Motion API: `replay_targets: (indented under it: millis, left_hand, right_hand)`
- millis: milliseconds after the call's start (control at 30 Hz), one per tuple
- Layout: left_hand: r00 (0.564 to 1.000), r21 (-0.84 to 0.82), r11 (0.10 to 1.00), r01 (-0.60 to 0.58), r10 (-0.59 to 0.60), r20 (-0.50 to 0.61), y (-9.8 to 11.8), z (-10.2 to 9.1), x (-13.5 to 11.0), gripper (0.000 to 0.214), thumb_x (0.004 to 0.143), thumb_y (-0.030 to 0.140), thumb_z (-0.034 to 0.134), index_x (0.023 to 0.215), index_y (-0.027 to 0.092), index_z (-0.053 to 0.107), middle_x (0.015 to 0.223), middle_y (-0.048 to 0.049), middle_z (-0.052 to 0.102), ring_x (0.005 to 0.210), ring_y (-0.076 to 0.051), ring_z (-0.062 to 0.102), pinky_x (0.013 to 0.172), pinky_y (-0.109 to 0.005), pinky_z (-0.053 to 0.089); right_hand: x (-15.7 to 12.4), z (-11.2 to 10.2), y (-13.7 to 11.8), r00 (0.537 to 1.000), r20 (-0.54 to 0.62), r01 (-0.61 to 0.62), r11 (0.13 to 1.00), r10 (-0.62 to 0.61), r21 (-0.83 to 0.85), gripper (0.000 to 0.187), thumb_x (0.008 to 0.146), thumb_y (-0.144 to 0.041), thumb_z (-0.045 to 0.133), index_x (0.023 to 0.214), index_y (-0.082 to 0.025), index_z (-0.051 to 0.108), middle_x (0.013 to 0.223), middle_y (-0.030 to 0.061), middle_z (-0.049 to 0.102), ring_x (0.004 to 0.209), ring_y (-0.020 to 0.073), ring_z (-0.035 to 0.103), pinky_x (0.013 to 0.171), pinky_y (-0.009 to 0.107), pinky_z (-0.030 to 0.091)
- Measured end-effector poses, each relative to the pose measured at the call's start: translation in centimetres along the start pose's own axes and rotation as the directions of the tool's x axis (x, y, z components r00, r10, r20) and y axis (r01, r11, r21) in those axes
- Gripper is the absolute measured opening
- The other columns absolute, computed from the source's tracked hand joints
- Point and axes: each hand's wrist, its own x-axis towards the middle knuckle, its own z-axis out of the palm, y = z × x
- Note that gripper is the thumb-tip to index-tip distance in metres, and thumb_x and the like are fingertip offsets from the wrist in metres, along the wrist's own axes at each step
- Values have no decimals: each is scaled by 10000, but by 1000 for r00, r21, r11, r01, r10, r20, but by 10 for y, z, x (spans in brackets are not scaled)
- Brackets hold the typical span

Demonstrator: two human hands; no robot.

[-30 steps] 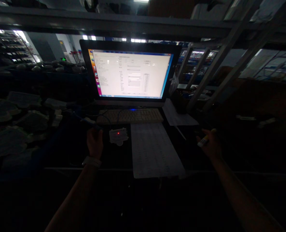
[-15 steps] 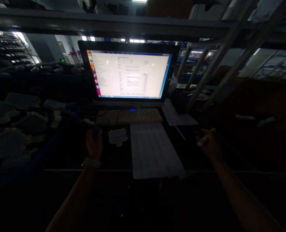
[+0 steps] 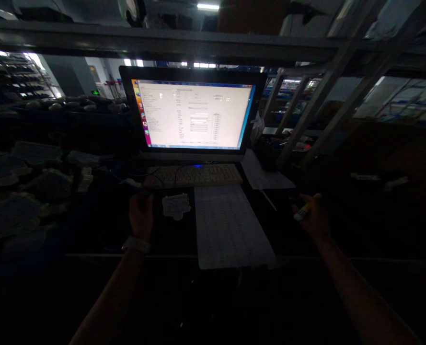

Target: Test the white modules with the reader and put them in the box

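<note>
The scene is very dark. My left hand [image 3: 141, 214] is closed around a dark handheld device whose tip points at a small white part [image 3: 176, 206] lying on the bench just right of it; a cable runs from the device toward the keyboard [image 3: 193, 175]. A pale wristband sits on that wrist. My right hand [image 3: 311, 215] is off to the right, fingers wrapped on a yellow and white marker [image 3: 306, 209]. A printed sheet [image 3: 230, 227] lies between my hands. The lit monitor [image 3: 194, 115] stands behind.
Clear plastic trays [image 3: 26, 191] with parts are stacked along the left. Another sheet of paper [image 3: 263, 172] lies right of the keyboard. Slanted metal frame bars [image 3: 306, 120] rise at the right, and a shelf beam [image 3: 198, 45] runs overhead.
The red light on the small white part, lit a second ago, is off. Both hands stay almost where they were; the view shifted slightly.
</note>
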Motion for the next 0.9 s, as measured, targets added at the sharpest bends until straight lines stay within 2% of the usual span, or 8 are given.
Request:
replay_targets:
  millis: [300,500,900]
  left_hand:
    - [1000,-24,1000,0,0,-5,-2,0,0,469,697,558,623,938,159,571,900,-89,630,821,-210,614,736,-355,519]
    - [999,-42,999,-32,31,-22,-3,1,0,471,700,565,625,931,159,563,888,-77,633,810,-196,615,724,-338,513]
    - [1000,-23,1000,1,-1,1,-2,-1,0,503,697,592,627,949,162,560,918,-94,631,842,-214,618,745,-350,518]
  right_hand:
    - [0,1,0,1000,-15,11,1000,-11,16,469,773,-496,545,1112,-171,553,1088,158,627,1011,321,594,883,493,475]
    - [-1,1,-3,999,-23,-23,1000,23,-7,456,765,-498,546,1095,-183,564,1061,143,629,979,316,600,851,482,486]
    - [-1,1,-2,999,-8,-32,999,32,-3,469,763,-492,542,1111,-178,565,1086,153,631,1006,322,605,868,485,491]
